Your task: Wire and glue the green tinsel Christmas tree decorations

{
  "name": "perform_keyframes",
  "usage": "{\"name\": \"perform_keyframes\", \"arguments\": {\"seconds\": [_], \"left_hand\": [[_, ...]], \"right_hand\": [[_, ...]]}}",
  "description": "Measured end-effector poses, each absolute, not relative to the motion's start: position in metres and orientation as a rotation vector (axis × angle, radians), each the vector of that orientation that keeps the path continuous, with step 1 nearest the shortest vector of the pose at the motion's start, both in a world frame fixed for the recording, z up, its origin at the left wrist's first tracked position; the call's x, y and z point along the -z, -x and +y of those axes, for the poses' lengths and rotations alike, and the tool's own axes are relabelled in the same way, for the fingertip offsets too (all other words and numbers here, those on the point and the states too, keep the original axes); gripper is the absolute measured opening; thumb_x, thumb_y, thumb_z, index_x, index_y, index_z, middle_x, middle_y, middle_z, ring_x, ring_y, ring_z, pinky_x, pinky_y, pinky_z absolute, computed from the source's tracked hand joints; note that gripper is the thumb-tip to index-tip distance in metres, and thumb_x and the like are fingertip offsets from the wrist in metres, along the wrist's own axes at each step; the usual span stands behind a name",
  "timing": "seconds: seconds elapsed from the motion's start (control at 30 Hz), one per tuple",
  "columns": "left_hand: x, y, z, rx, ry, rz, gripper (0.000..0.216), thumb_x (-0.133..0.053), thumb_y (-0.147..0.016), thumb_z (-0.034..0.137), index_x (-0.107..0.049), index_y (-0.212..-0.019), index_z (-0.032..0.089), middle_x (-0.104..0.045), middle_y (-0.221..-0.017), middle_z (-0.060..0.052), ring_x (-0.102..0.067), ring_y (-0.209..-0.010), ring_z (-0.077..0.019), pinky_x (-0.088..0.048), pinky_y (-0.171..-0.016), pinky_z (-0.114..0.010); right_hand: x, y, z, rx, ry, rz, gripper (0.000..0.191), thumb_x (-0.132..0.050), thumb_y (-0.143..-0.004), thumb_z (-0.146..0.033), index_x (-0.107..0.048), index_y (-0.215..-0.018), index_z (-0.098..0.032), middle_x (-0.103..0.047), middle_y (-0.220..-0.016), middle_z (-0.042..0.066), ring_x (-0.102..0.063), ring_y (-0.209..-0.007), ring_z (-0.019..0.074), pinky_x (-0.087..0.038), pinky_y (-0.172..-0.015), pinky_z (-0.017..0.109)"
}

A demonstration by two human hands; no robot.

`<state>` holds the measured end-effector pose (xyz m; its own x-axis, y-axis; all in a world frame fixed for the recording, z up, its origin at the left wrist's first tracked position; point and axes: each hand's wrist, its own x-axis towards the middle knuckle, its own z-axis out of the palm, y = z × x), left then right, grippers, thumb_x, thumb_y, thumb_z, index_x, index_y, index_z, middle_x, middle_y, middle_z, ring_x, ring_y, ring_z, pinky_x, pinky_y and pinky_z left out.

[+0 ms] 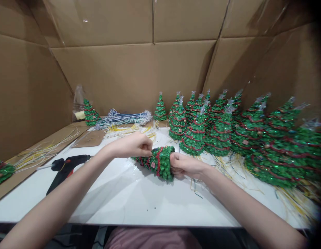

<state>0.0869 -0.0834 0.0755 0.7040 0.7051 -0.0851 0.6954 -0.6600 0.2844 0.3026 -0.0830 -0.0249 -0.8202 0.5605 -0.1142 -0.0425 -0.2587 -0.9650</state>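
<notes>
A small green Christmas tree ornament (164, 164) with red garland lies tilted on its side over the white table (129, 207), its wide base toward the right. My right hand (185, 165) is closed on the rim of that base, with the fingertips partly hidden inside or behind it. Above the tree's upper side, my left hand (141, 145) is closed in a pinch, its fingertips by the red garland. Whatever it pinches, if anything, is hidden. Clear glitter lies on the table beneath the tree's tip.
Several finished-looking trees (194, 135) stand at the right, with loose yellow and white wires (233, 169) around them. A black glue gun (64, 171) lies at the left. Blue and white wire bundles (124, 117) lie at the back, before cardboard walls (124, 72).
</notes>
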Motion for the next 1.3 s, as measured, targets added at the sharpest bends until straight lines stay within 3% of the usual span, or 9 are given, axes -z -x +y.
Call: {"name": "perform_keyframes", "arguments": {"seconds": [0.47, 1.3], "left_hand": [[-0.084, -0.065, -0.088, -0.094, -2.534, 1.183, 0.021, -0.056, -0.081, 0.034, -0.063, -0.078, 0.014, -0.057, -0.063, 0.001, -0.048, -0.057, -0.0082, -0.032, -0.050, -0.017], [-0.077, -0.089, -0.084, 0.022, -2.687, 1.080, 0.017, -0.053, -0.080, 0.023, -0.064, -0.073, 0.013, -0.060, -0.061, 0.001, -0.048, -0.052, -0.0072, -0.031, -0.050, -0.018]], "right_hand": [[0.026, -0.303, -0.082, -2.131, 0.652, -1.641, 0.061, -0.064, -0.065, -0.065, -0.023, -0.055, -0.021, -0.016, -0.044, -0.013, -0.009, -0.040, 0.0021, -0.009, -0.037, 0.020], [0.028, -0.304, -0.079, -2.077, 0.713, -1.706, 0.061, -0.060, -0.065, -0.069, -0.023, -0.055, -0.021, -0.016, -0.046, -0.013, -0.011, -0.040, 0.0026, -0.010, -0.038, 0.021]]}}
